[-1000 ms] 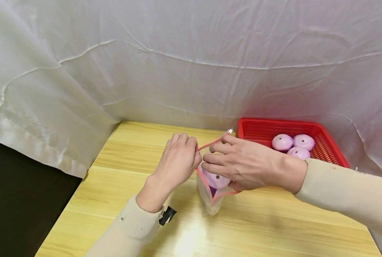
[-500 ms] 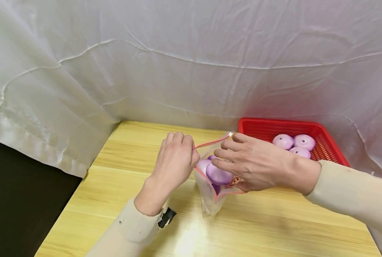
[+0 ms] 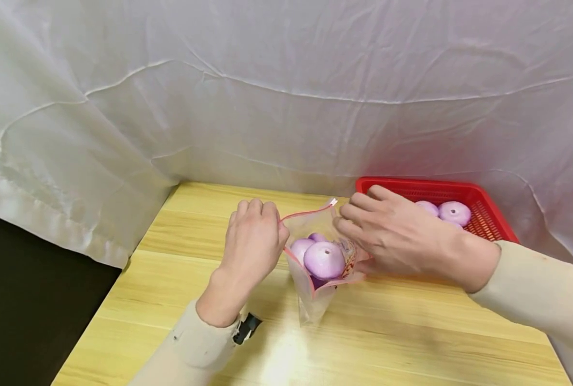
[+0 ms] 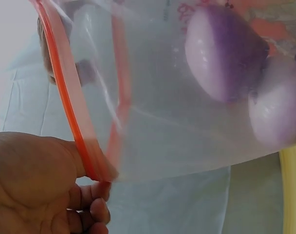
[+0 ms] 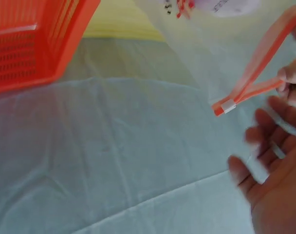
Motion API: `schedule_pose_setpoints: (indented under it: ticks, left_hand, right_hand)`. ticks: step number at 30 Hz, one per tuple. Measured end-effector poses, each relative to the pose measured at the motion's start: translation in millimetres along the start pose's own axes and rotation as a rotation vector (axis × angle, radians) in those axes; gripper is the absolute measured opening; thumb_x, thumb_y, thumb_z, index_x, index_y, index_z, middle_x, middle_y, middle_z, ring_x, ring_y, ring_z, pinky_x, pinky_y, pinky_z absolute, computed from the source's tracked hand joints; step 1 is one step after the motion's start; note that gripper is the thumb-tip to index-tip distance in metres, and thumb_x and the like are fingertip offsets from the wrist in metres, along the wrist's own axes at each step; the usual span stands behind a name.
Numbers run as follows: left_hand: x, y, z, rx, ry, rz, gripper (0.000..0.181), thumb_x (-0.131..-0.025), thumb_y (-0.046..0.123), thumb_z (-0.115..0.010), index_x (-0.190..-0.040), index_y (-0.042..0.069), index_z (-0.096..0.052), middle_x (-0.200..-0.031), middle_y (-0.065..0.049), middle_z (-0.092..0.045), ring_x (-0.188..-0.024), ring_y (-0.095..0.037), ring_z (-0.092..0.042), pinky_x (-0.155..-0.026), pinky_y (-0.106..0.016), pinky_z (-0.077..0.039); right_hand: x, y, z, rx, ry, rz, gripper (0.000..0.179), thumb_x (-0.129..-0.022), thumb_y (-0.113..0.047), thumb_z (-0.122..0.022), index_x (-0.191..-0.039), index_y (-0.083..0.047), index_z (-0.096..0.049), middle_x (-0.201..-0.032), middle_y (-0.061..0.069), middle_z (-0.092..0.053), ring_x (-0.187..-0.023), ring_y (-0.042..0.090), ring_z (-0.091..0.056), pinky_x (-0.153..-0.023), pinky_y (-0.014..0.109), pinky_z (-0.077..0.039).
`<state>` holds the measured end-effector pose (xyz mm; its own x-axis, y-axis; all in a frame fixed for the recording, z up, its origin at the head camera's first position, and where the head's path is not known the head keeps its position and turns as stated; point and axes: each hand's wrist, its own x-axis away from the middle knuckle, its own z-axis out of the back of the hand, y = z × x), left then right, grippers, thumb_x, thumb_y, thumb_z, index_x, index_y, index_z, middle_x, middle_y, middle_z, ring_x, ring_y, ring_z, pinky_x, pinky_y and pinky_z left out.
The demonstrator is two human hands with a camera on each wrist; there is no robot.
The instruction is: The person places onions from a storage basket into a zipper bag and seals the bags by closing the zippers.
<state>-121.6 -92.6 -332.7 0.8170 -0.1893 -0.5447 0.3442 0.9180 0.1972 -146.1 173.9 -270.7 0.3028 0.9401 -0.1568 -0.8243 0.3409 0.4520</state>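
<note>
A clear slider zip bag (image 3: 310,308) with a red-orange zip edge stands on the table, its mouth wide. Several purple onions (image 3: 325,261) lie inside it, the topmost right at the mouth. My left hand (image 3: 253,238) pinches the zip edge at the bag's left corner; in the left wrist view thumb and fingers meet on the orange strip (image 4: 70,112). Just right of the mouth is my right hand (image 3: 397,230), holding nothing, its fingers loosely bent and spread. In the right wrist view these fingers are near the white slider (image 5: 229,106).
A red plastic basket (image 3: 496,212) stands at the back right, partly behind my right hand, with a few more purple onions (image 3: 454,213) in it. A pale cloth curtain (image 3: 286,134) hangs behind the wooden table (image 3: 170,300). A dark area borders the table on the left.
My right hand has moved right, off the onion at the bag's mouth, leaving that onion fully in view. My left hand has shifted slightly left, and the bag's zip edge with it.
</note>
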Motion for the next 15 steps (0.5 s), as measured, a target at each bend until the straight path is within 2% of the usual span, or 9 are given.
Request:
schedule_pose_setpoints:
  ticks: [4,6,10,13,15]
  left_hand:
    - [2.4,-1.6,0.9,-0.003,0.008,0.017,0.014,-0.087,0.009,-0.064,-0.076,0.005,-0.056,-0.073,-0.009,-0.050,-0.072,-0.032,-0.047,-0.062,-0.037,-0.037]
    - [3.0,-1.6,1.5,-0.002,0.013,0.023,0.014,-0.086,0.009,-0.063,-0.075,0.005,-0.056,-0.072,-0.009,-0.049,-0.071,-0.032,-0.047,-0.062,-0.037,-0.036]
    - [3.0,2.0,4.4,0.027,-0.023,0.015,0.013,-0.086,0.010,-0.065,-0.077,0.006,-0.057,-0.073,-0.007,-0.050,-0.072,-0.030,-0.046,-0.064,-0.036,-0.037]
    - [1.5,8.5,6.4,0.083,-0.052,-0.005,0.011,-0.087,0.013,-0.066,-0.081,0.008,-0.059,-0.076,-0.005,-0.050,-0.074,-0.029,-0.046,-0.067,-0.036,-0.038]
    - [0.2,12.8,6.9,0.113,-0.055,-0.016,0.011,-0.088,0.014,-0.067,-0.082,0.009,-0.060,-0.077,-0.004,-0.052,-0.076,-0.028,-0.047,-0.069,-0.036,-0.040]
  right_hand:
    - [4.1,1,-2,0.048,0.040,-0.108,0.045,-0.080,-0.047,-0.077,-0.084,-0.007,-0.056,-0.077,0.006,-0.054,-0.074,0.029,-0.050,-0.069,0.041,-0.037]
    - [6.7,0,-3,0.025,0.036,-0.152,0.039,-0.082,-0.042,-0.076,-0.075,-0.010,-0.054,-0.070,0.004,-0.053,-0.069,0.026,-0.051,-0.065,0.039,-0.036]
    - [6.7,-6,-7,-0.159,-0.024,-0.272,0.026,-0.085,-0.028,-0.075,-0.070,-0.016,-0.057,-0.064,-0.003,-0.052,-0.065,0.019,-0.053,-0.064,0.037,-0.040]
    - [1.5,-10,-6,-0.332,-0.050,-0.450,0.018,-0.088,-0.020,-0.070,-0.073,-0.020,-0.061,-0.068,-0.007,-0.053,-0.067,0.016,-0.052,-0.065,0.036,-0.044]
    - [-1.7,-12,-5,-0.368,-0.035,-0.546,0.015,-0.088,-0.018,-0.067,-0.074,-0.020,-0.062,-0.068,-0.007,-0.054,-0.069,0.017,-0.052,-0.066,0.037,-0.046]
